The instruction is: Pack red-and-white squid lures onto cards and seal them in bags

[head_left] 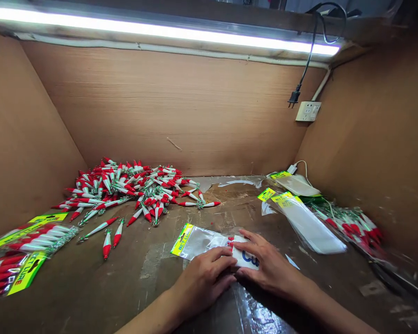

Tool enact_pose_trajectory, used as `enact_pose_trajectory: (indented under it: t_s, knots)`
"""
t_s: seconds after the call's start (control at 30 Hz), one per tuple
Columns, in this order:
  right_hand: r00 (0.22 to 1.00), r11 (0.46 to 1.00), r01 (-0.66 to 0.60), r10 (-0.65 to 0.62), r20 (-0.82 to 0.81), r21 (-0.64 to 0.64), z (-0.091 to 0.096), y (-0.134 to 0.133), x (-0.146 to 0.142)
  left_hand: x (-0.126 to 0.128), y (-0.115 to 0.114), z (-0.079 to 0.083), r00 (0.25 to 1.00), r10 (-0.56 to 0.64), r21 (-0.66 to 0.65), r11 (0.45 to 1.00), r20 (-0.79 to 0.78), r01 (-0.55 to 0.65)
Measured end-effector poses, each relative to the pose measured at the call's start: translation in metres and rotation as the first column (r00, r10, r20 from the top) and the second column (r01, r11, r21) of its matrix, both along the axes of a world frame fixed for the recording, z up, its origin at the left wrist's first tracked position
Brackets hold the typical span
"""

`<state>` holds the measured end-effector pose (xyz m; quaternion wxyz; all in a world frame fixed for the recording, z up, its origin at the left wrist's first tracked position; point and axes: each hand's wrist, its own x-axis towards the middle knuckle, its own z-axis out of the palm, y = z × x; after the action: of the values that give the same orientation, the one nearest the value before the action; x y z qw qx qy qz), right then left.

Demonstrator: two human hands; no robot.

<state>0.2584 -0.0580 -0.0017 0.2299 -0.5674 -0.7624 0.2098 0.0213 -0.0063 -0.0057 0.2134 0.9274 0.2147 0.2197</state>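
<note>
A clear plastic bag with a yellow header strip lies flat on the tabletop in front of me. My left hand is closed at its near edge, fingers curled together and fingertips partly hidden. At the bag's right end is a white piece with blue lettering and a little red. My right hand grips this piece, thumb on the near side and fingers over the far side. Whether the piece is inside the bag's mouth or lying over it I cannot tell.
A heap of red-and-white fishing lures sits at the back left. Filled lure packs lie at the left edge. Stacked clear bags and more lures are on the right. A plug hangs above.
</note>
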Motion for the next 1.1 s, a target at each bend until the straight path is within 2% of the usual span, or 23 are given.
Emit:
enact_pose_trajectory:
  t_s: [0.1, 0.27, 0.53, 0.67, 0.77, 0.83, 0.9, 0.97, 1.03, 1.1]
  knots:
    - [1.000, 1.000, 0.014, -0.013, -0.017, 0.024, -0.004, 0.002, 0.002, -0.003, 0.004, -0.003, 0.996, 0.040, 0.060, 0.998, -0.077, -0.035]
    - [1.000, 0.998, 0.022, -0.022, -0.001, 0.054, -0.001, -0.001, 0.002, -0.008, 0.008, -0.007, 0.980, 0.003, 0.065, 0.998, -0.197, 0.010]
    - [0.997, 0.995, 0.015, -0.008, -0.071, 0.100, -0.002, 0.001, -0.001, -0.010, 0.012, -0.002, 0.986, 0.067, 0.100, 0.994, -0.150, -0.052]
    - [0.994, 0.990, -0.063, 0.074, -0.081, 0.127, 0.007, -0.003, -0.012, -0.006, 0.010, 0.004, 0.984, 0.075, 0.122, 0.991, -0.164, -0.055]
    - [0.981, 0.975, -0.164, 0.177, -0.083, 0.149, 0.029, -0.002, -0.024, -0.001, 0.007, 0.010, 0.986, 0.077, 0.103, 0.993, -0.148, -0.062]
    - [0.974, 0.966, -0.194, 0.211, -0.087, 0.171, 0.051, 0.005, -0.032, 0.004, 0.008, 0.018, 0.991, 0.110, 0.065, 0.992, -0.082, -0.105]
    - [0.975, 0.954, -0.165, 0.196, -0.101, 0.249, 0.078, 0.015, -0.039, 0.008, 0.014, 0.034, 0.990, 0.138, -0.006, 0.990, 0.028, -0.138]
    - [0.974, 0.922, -0.095, 0.164, -0.158, 0.375, 0.110, 0.024, -0.045, 0.010, 0.025, 0.054, 0.982, 0.120, -0.138, 0.985, 0.143, -0.100]
    - [0.952, 0.874, -0.014, 0.160, -0.261, 0.486, 0.141, 0.031, -0.048, 0.007, 0.037, 0.074, 0.963, 0.096, -0.342, 0.940, 0.253, -0.004]
    - [0.913, 0.820, 0.074, 0.173, -0.369, 0.567, 0.163, 0.034, -0.049, 0.000, 0.049, 0.086, 0.912, 0.134, -0.541, 0.834, 0.388, 0.107]
